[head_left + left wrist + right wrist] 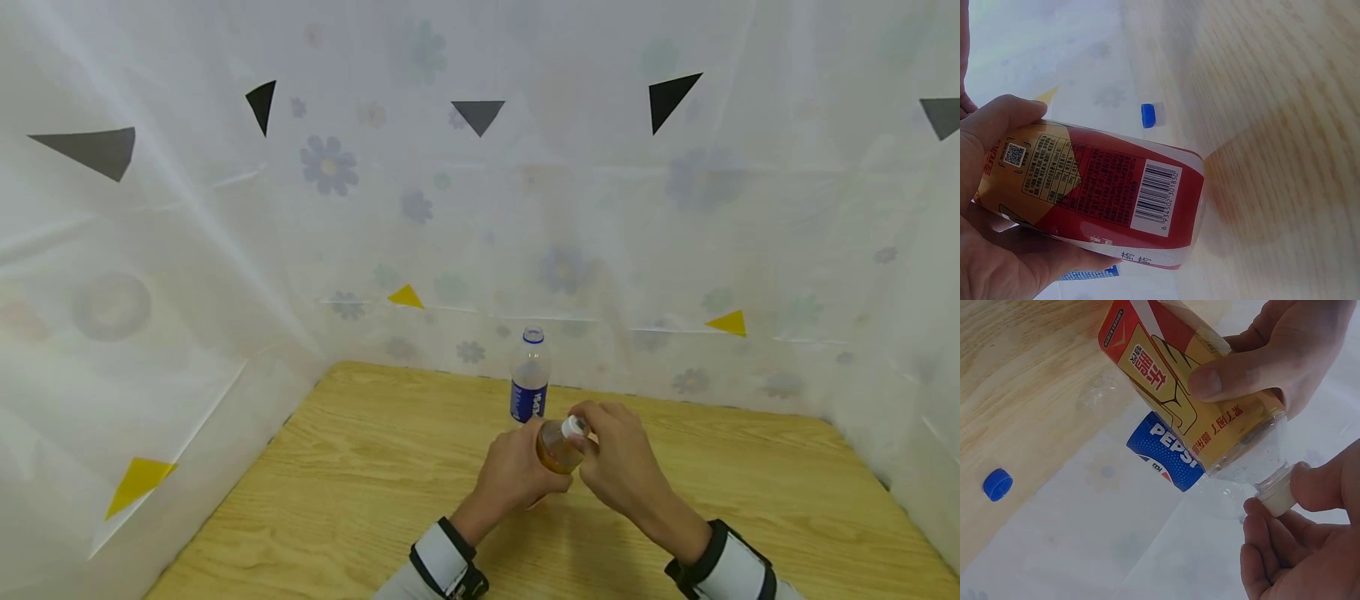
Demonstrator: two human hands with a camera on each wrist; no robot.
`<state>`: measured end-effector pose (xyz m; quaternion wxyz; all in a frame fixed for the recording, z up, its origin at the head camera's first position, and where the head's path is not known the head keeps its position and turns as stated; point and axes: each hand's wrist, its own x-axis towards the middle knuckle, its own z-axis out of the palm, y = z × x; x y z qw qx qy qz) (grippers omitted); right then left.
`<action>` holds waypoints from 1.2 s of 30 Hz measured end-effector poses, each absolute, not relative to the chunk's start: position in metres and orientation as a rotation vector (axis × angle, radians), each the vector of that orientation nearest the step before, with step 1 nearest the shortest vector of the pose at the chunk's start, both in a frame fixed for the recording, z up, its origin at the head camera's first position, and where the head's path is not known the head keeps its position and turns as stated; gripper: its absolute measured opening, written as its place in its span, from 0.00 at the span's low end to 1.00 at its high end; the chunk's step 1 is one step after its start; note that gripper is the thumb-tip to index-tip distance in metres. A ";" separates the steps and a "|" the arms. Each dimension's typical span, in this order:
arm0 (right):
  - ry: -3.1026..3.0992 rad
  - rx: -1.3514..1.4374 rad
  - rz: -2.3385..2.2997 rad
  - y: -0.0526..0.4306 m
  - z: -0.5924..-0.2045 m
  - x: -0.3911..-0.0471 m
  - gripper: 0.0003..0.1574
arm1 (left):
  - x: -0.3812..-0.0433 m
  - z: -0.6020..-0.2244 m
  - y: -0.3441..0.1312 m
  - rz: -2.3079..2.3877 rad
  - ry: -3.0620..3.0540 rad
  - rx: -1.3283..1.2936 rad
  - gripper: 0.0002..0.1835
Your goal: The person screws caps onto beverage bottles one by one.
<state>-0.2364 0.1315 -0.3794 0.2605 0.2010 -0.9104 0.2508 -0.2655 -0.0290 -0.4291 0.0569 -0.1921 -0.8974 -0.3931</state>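
Observation:
My left hand [510, 473] grips a drink bottle [553, 452] with a red and gold label [1166, 375], its fingers wrapped around the body. The bottle's neck leans toward my right hand [622, 458]. Thumb and fingers of that hand pinch the white cap [1277, 495] at the bottle's mouth. Whether the cap is still seated on the thread I cannot tell. Just beyond the hands, an uncapped clear Pepsi bottle [530, 371] with a blue label stands upright. A loose blue cap [1148, 115] lies on the table; the head view does not show it.
The wood-grain table [375, 467] spreads beneath both hands. Pale flower-patterned sheeting [480, 233] rises behind its far edge and along the sides, with black and yellow triangles on it.

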 end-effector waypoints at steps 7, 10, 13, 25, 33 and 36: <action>-2.422 0.542 0.653 0.133 -0.381 -0.238 0.10 | -0.266 -0.431 -0.028 -1.193 -2.716 -0.582 0.31; -2.413 0.548 0.660 0.134 -0.381 -0.238 0.12 | -0.266 -0.432 -0.027 -1.203 -2.714 -0.581 0.32; -2.409 0.553 0.671 0.135 -0.381 -0.239 0.13 | -0.266 -0.432 -0.027 -1.193 -2.715 -0.582 0.32; -2.443 0.524 0.695 0.136 -0.380 -0.237 0.10 | -0.266 -0.429 -0.027 -1.177 -2.713 -0.594 0.31; -2.589 0.498 0.714 0.137 -0.377 -0.232 0.30 | -0.263 -0.428 -0.027 -1.179 -2.738 -0.550 0.31; -2.608 0.508 0.733 0.137 -0.375 -0.228 0.35 | -0.263 -0.428 -0.027 -1.176 -2.728 -0.568 0.32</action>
